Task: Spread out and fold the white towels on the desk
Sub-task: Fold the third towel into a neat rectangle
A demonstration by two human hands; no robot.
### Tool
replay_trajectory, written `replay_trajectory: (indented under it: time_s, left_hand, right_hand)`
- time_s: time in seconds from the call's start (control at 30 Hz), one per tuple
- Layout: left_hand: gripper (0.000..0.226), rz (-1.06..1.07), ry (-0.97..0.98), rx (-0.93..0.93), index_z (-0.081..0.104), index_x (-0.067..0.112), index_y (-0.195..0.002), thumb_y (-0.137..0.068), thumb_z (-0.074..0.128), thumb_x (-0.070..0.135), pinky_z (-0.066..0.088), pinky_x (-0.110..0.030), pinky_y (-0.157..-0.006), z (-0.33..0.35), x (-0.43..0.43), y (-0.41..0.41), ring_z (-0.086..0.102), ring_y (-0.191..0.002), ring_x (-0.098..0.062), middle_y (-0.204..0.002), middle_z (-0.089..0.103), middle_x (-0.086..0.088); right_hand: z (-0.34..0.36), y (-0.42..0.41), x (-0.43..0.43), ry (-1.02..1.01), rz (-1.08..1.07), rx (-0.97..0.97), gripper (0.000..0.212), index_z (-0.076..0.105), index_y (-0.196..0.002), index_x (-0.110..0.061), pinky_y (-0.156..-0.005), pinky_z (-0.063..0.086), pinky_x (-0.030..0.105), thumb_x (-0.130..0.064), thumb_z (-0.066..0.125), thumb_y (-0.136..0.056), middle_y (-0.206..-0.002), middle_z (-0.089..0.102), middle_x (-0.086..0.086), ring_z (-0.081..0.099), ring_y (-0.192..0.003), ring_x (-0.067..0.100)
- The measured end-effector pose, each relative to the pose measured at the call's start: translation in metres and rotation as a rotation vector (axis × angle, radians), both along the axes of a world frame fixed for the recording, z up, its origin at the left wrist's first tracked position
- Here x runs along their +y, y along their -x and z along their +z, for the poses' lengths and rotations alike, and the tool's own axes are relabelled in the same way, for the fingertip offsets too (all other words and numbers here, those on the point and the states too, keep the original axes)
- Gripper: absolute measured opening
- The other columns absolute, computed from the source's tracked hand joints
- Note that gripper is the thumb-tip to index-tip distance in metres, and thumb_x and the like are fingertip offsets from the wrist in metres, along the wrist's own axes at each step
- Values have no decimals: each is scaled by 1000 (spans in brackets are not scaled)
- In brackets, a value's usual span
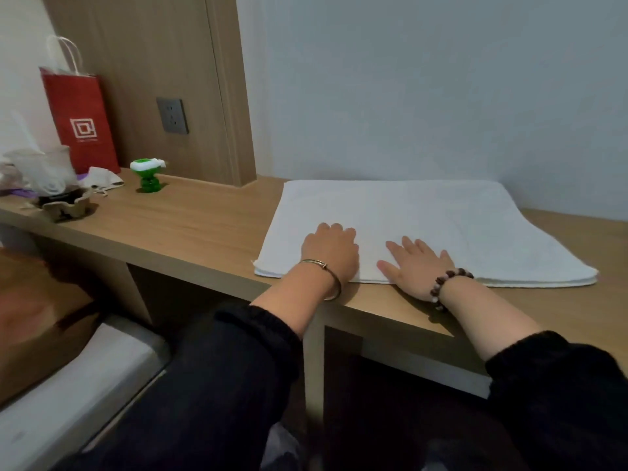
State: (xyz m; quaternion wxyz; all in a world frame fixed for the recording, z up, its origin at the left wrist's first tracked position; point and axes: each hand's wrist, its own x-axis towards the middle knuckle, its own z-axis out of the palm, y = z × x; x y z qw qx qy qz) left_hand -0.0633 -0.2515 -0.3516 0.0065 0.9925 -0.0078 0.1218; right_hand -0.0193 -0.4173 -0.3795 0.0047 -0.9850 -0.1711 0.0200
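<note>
A white towel (441,226) lies flat on the wooden desk (204,226), folded into layers that show along its near edge. Its far edge touches the wall. My left hand (331,249) rests on the towel's near left part, knuckles up and fingers bent down onto the cloth. Beside it, my right hand (413,261) lies flat on the near edge of the towel with straight, spread fingers. Neither hand grips the fabric. A metal bangle is on my left wrist and a bead bracelet on my right.
At the desk's left end stand a red paper bag (80,120), a green and white figurine (148,175), plastic cups (44,168) and crumpled paper (64,205). A wall socket (172,115) sits on the wood panel. A bed edge (68,385) lies at lower left.
</note>
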Motion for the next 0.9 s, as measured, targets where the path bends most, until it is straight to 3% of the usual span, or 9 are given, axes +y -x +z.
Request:
replay_trajectory:
  time_s: [0.1, 0.2, 0.37, 0.5, 0.57, 0.63, 0.73, 0.83, 0.9]
  left_hand:
    - [45, -55, 82, 149, 30, 21, -143, -100, 23, 34, 24, -49, -111, -17, -22, -9, 24, -139, -28, -151, 28, -4]
    - [50, -62, 77, 164, 15, 31, -149, -99, 15, 41, 7, -54, -112, -26, -16, -11, 6, -145, -25, -159, 8, 2]
    - [49, -47, 57, 198, 9, 37, -149, -100, 13, 37, 3, -56, -113, -24, 8, -9, 3, -146, -24, -159, 3, 6]
    - [49, 3, 79, 239, 7, 38, -149, -100, 13, 35, 1, -54, -114, -19, 38, -8, 0, -146, -23, -159, 0, 7]
    - [49, 65, 96, 275, 12, 34, -149, -100, 15, 33, 1, -55, -113, -15, 43, -10, 2, -145, -25, -159, 4, 6]
    - [45, 120, 122, 253, 29, 26, -143, -98, 21, 31, 8, -58, -111, -11, 30, -16, 11, -142, -29, -154, 20, 1]
    - [42, -38, 150, 213, 38, 20, -135, -99, 24, 36, 16, -58, -109, -9, -11, -19, 17, -139, -31, -147, 29, -2]
    - [49, -249, 91, 212, 19, 28, -147, -100, 19, 41, 8, -55, -112, -16, -42, -17, 2, -145, -27, -157, 11, 3]
    - [51, -268, 56, 188, 12, 32, -149, -100, 16, 44, 4, -53, -114, -23, -45, -18, -2, -146, -24, -159, 5, 5]
  right_hand:
    - [8, 1, -10, -42, 77, 48, 58, 8, -151, -28, -116, 6, 48, -50, 22, -100, -160, 2, 0, 3, -146, 21]
    - [16, 5, -30, -37, 113, 130, 57, 6, -152, -30, -115, 1, 48, -49, 23, -100, -160, -2, -3, -2, -147, 17]
    - [26, 14, -64, -1, -6, 158, 56, 4, -151, -33, -114, -3, 54, -50, 21, -100, -160, -5, -4, -5, -147, 18]
    - [30, 24, -80, -64, 18, 176, 53, 6, -151, -34, -116, -1, 47, -44, 23, -102, -160, -4, -5, -4, -146, 15]
    - [28, 26, -73, -68, 52, 160, 51, 7, -151, -34, -116, 0, 44, -41, 23, -103, -160, -3, -4, -3, -147, 16]
    - [27, 27, -65, -68, 66, 149, 51, 8, -151, -33, -118, 2, 43, -40, 23, -103, -160, -2, -3, -2, -147, 17]
    - [27, 28, -60, -77, 102, 148, 54, 9, -151, -33, -119, 5, 41, -44, 28, -101, -160, 0, -3, 1, -147, 18]
    - [29, 28, -66, -158, 128, 162, 55, 20, -149, -34, -117, 9, 34, -43, 39, -99, -159, 11, -7, 10, -145, 15]
    - [33, 28, -75, -235, 116, 117, 50, 37, -142, -34, -113, 19, 31, -38, 51, -95, -153, 29, -8, 27, -140, 15]
